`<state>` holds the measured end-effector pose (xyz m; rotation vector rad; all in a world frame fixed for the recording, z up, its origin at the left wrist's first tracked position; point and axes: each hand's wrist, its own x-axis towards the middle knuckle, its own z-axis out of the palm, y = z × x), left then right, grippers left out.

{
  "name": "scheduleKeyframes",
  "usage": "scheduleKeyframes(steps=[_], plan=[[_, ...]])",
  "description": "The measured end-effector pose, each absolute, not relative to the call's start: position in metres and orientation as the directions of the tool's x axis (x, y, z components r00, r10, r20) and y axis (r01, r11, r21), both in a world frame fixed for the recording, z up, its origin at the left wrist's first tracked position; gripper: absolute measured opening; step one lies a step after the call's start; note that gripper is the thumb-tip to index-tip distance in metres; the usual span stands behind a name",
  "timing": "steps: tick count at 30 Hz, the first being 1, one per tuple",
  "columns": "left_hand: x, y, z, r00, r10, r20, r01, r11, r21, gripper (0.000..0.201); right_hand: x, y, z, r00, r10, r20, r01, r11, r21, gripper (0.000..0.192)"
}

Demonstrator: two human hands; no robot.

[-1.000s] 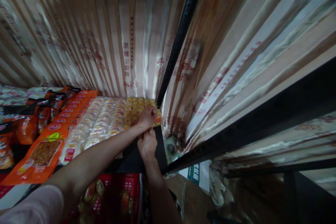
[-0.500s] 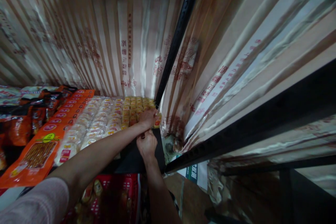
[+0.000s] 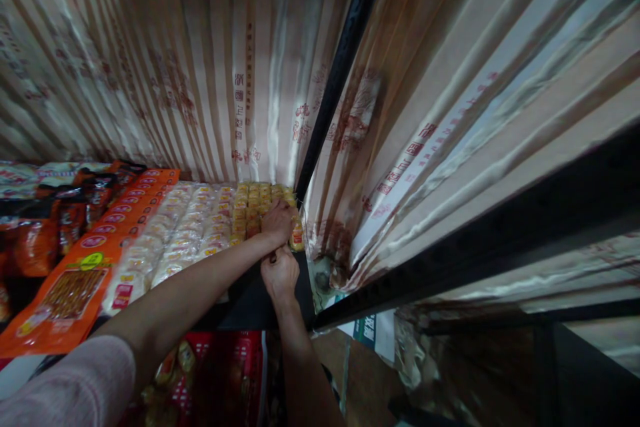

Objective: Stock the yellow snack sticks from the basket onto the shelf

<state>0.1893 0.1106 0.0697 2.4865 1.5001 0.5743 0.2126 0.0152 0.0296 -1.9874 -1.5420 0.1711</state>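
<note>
My left hand (image 3: 279,220) reaches over the back right corner of the dark shelf (image 3: 250,300), its fingers curled down among small yellow wrapped packets (image 3: 254,203). What its fingertips hold, if anything, is hidden. Just right of it, a yellow packet with a red label (image 3: 297,237) stands at the end of a row. Below and close to the left wrist, my right hand (image 3: 281,275) is closed in a fist, and I cannot make out what is inside. Rows of clear-wrapped white packets (image 3: 173,247) lie to the left.
Long orange bags (image 3: 100,260) and other snack bags (image 3: 37,240) lie farther left. A red basket (image 3: 255,373) with yellow packets stands below the shelf. Black posts (image 3: 340,73) and pleated printed curtains (image 3: 270,80) border the back and right.
My left hand has drawn slightly left from the corner, so the end packet with the red label shows more fully. My right hand has barely moved.
</note>
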Motion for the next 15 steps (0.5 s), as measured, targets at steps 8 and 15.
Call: scheduleKeyframes(steps=[8, 15], plan=[[0.173, 0.1, 0.08, 0.278, 0.899, 0.339, 0.728, -0.428, 0.536, 0.02, 0.211, 0.019, 0.027, 0.296, 0.914, 0.279, 0.838, -0.108, -0.535, 0.022], [0.124, 0.07, 0.066, 0.073, 0.943, 0.324, 0.752, -0.265, 0.603, 0.026, 0.212, 0.019, 0.029, 0.309, 0.907, 0.288, 0.815, -0.096, -0.571, 0.023]])
